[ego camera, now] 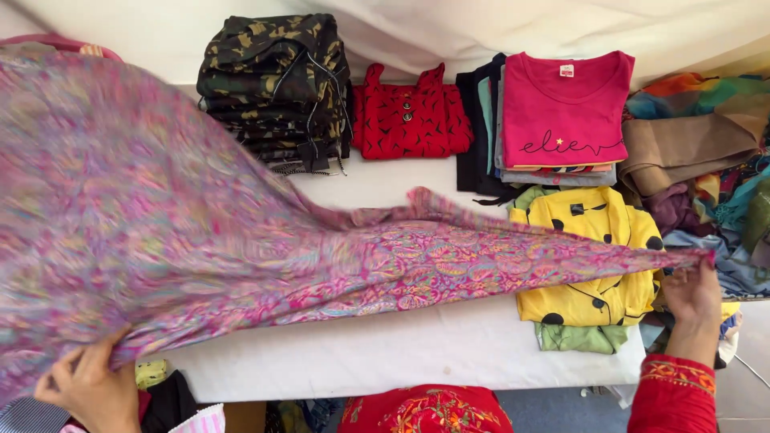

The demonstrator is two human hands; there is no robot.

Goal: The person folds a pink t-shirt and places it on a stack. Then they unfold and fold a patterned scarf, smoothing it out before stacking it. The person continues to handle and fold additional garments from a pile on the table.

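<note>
It looks like a clothes-sorting spot in a home or small garment shop: a white-covered surface (401, 345) carries neat folded stacks, camouflage garments (273, 80), a red top (411, 116), a pink shirt (564, 108), a yellow dotted one (589, 248), beside a loose heap of fabrics (706, 152).

small red-and-white neck label (566, 70), pink shirt (561, 108) collar

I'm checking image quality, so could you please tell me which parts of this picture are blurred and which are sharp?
Head view: the pink patterned cloth is motion-blurred on the left near the left hand; the folded stacks, such as the camouflage pile, are sharp under even, soft light.
</note>
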